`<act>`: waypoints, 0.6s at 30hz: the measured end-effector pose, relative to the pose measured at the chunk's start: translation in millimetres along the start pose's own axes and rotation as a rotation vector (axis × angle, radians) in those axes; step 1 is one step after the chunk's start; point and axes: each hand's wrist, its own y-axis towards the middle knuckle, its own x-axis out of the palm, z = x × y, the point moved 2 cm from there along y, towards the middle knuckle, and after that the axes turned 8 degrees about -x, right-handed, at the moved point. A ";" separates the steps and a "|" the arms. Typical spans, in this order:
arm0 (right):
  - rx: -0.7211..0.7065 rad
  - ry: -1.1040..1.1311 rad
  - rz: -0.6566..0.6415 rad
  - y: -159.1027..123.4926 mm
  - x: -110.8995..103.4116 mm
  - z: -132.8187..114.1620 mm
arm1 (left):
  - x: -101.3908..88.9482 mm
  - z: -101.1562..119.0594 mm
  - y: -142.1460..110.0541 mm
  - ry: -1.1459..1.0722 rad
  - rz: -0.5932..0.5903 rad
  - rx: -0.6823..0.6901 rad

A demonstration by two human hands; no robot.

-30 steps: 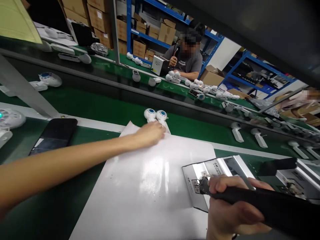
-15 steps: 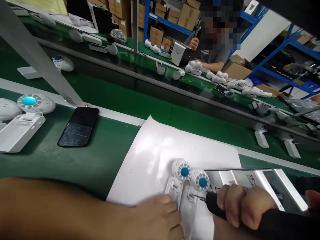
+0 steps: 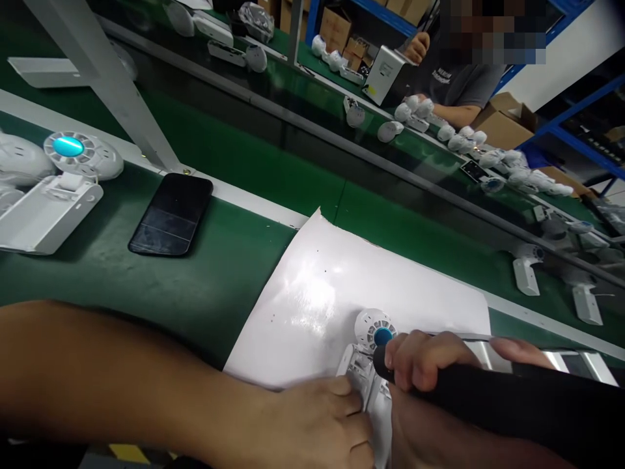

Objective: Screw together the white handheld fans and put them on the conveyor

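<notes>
My left hand [image 3: 322, 420] lies over the handle halves of two white fan-like devices, its curled fingers pressing them down on a white sheet [image 3: 293, 312]. The nearer-left device [image 3: 364, 319] shows a round vented head with a blue centre. Most of the second one [image 3: 381, 420] is hidden behind my right hand. In my right hand [image 3: 430, 361] is a black electric screwdriver [image 3: 512, 397], with the fingers wrapped round its body. Its nose points down-left over the open handles; the bit cannot be seen.
A black phone [image 3: 170, 215] and more white devices [image 3: 53, 208] lie on the green bench to the left. A silver printed metal piece [image 3: 556, 361] is behind the screwdriver. A grey post [image 3: 107, 85] rises at left. Across the dark-railed line, a co-worker [image 3: 449, 85] handles a box.
My right hand and the screwdriver have shifted up and left, now covering the second device's head and hiding the bit. My left hand keeps its hold. The view has tilted slightly.
</notes>
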 end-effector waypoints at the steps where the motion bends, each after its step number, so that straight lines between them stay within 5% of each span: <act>1: -0.011 0.008 0.038 -1.7 3.8 3.4 | -0.2 0.1 0.2 0.011 0.007 0.002; 13: 0.023 0.127 0.020 -13.6 15.6 32.6 | 2.4 5.4 2.9 0.098 0.052 -0.001; 18: -0.076 0.079 0.070 -3.6 -6.6 -0.1 | 1.4 5.5 3.4 0.153 0.073 0.001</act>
